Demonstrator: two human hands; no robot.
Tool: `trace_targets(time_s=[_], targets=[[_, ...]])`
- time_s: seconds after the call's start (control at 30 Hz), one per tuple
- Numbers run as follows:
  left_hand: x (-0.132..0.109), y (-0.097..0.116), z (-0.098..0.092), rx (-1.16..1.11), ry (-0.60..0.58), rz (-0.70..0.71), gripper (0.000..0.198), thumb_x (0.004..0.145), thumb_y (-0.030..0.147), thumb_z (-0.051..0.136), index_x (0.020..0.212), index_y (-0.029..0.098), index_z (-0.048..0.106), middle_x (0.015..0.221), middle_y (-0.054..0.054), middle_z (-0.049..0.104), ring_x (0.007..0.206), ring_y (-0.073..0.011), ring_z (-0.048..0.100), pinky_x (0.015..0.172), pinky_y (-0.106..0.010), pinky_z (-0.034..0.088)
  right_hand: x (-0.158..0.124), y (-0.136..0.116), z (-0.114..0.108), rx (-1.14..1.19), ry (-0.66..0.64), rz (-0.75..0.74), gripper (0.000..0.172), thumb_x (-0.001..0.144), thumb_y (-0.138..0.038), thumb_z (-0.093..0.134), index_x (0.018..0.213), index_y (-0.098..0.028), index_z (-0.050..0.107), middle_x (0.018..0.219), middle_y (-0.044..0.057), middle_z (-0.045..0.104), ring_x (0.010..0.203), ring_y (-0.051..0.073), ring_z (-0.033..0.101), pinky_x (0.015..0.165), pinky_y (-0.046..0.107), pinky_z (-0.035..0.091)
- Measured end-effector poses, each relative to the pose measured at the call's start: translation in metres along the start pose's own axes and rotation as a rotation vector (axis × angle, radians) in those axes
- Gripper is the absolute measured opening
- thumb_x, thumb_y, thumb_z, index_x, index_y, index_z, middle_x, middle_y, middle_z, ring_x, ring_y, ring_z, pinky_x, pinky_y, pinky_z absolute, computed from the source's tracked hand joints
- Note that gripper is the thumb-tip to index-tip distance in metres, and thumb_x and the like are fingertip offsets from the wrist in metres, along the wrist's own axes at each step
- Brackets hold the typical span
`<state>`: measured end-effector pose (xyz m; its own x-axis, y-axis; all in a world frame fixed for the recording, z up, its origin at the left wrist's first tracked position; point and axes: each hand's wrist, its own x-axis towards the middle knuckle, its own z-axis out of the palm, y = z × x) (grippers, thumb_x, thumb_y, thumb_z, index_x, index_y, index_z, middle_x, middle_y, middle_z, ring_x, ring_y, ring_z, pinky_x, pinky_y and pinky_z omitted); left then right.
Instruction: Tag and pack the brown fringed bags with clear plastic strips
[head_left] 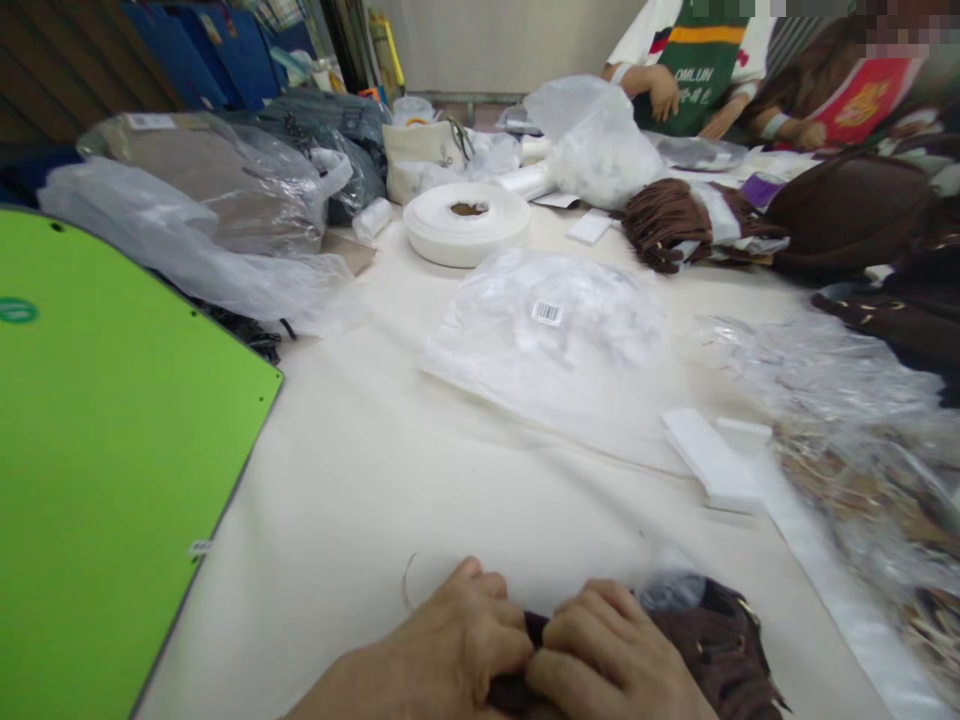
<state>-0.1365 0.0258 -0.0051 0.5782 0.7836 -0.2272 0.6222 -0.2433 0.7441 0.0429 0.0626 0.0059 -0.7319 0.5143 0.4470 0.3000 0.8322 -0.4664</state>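
At the bottom centre, my left hand (450, 645) has its fingers curled on a dark brown fabric piece. Close beside it on the right, my right hand (607, 650) is also closed on this dark piece, which shows between the two hands. Just right of my right hand lies a brown item (720, 640) with gathered folds and metal bits; whether it joins the held piece is hidden. Beyond the hands, a clear plastic bag with white contents and a barcode label (547, 313) lies on the white table (322, 520).
A green board (112, 430) fills the left side. Behind are a white tape roll (466, 225) and plastic-wrapped goods (225, 180). White strips (712, 460), clear bags (832, 370) and a brown bundle (675, 220) lie right. Two people stand across the table; one wears a green apron (694, 75).
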Motion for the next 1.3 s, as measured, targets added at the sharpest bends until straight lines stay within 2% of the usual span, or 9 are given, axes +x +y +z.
trace_targets(time_s=[0.17,0.3,0.47,0.67,0.73,0.87,1.1,1.2,1.3], targets=[[-0.009,0.0,0.005,-0.004,0.184,-0.021,0.024,0.066,0.034,0.077,0.074,0.02,0.06,0.074,0.002,0.06,0.081,-0.0167,0.051,0.073,-0.028,0.034,-0.006,0.034,-0.054,-0.107,-0.203,0.296,0.026,0.088,-0.034,0.05,0.111,-0.025,0.058,0.112,0.007,0.062,0.103,0.02,0.057,0.085,0.034,0.047],[-0.01,0.016,-0.006,-0.089,0.143,-0.21,0.011,0.083,0.028,0.056,0.078,0.021,0.063,0.107,-0.004,0.055,0.1,-0.0187,0.05,0.088,-0.03,0.037,-0.026,0.055,-0.071,-0.041,-0.443,0.578,0.035,0.088,-0.048,0.045,0.111,-0.027,0.06,0.106,0.005,0.066,0.101,0.022,0.058,0.088,0.039,0.046],[0.005,0.032,-0.02,-0.071,-0.024,-0.342,0.023,0.087,0.03,0.044,0.076,0.018,0.061,0.098,-0.005,0.055,0.093,-0.0182,0.052,0.084,-0.031,0.04,-0.031,0.06,-0.07,0.118,-0.562,0.807,0.046,0.085,-0.057,0.043,0.111,-0.024,0.061,0.112,0.006,0.064,0.104,0.025,0.056,0.092,0.039,0.042],[0.009,0.037,-0.018,-0.048,-0.058,-0.45,0.034,0.078,0.045,0.051,0.1,0.019,0.054,0.092,-0.005,0.062,0.087,-0.022,0.055,0.075,-0.032,0.04,-0.024,0.061,-0.083,0.238,-0.716,0.827,0.046,0.077,-0.059,0.054,0.102,-0.022,0.066,0.096,0.005,0.068,0.088,0.023,0.061,0.075,0.03,0.045],[0.01,0.035,-0.015,-0.059,-0.084,-0.477,0.03,0.078,0.046,0.05,0.09,0.02,0.06,0.082,-0.003,0.065,0.08,-0.0212,0.058,0.067,-0.029,0.039,-0.024,0.058,-0.086,0.232,-0.768,0.788,0.045,0.077,-0.062,0.052,0.089,-0.021,0.068,0.084,0.003,0.068,0.078,0.021,0.061,0.067,0.027,0.042],[0.015,0.028,-0.007,-0.033,0.004,-0.589,0.028,0.076,0.042,0.053,0.062,0.019,0.061,0.062,0.001,0.062,0.064,-0.0157,0.057,0.052,-0.023,0.031,-0.031,0.052,-0.084,0.167,-0.734,0.784,0.049,0.077,-0.064,0.049,0.075,-0.017,0.063,0.072,0.003,0.064,0.068,0.018,0.058,0.057,0.024,0.036],[0.038,0.022,-0.01,0.462,0.12,-0.535,0.038,0.09,0.041,0.041,0.07,0.02,0.065,0.071,-0.006,0.069,0.07,-0.021,0.064,0.06,-0.028,0.038,-0.048,0.055,-0.07,0.038,-0.589,0.808,0.042,0.08,-0.057,0.05,0.068,-0.018,0.058,0.065,0.003,0.062,0.063,0.017,0.056,0.055,0.024,0.031],[0.041,0.036,-0.015,0.527,0.194,-0.539,0.04,0.093,0.037,0.033,0.079,0.017,0.064,0.078,-0.01,0.069,0.078,-0.0246,0.064,0.069,-0.034,0.041,-0.055,0.056,-0.067,0.033,-0.555,0.806,0.042,0.082,-0.056,0.047,0.068,-0.018,0.058,0.064,0.002,0.062,0.062,0.016,0.055,0.054,0.024,0.031],[0.028,0.061,0.007,0.673,0.37,-0.421,0.033,0.093,0.027,0.031,0.089,0.016,0.061,0.09,-0.011,0.066,0.087,-0.0264,0.06,0.075,-0.04,0.041,-0.064,0.054,-0.064,0.031,-0.508,0.789,0.042,0.083,-0.055,0.046,0.069,-0.018,0.058,0.065,0.003,0.063,0.063,0.017,0.056,0.055,0.024,0.033]])
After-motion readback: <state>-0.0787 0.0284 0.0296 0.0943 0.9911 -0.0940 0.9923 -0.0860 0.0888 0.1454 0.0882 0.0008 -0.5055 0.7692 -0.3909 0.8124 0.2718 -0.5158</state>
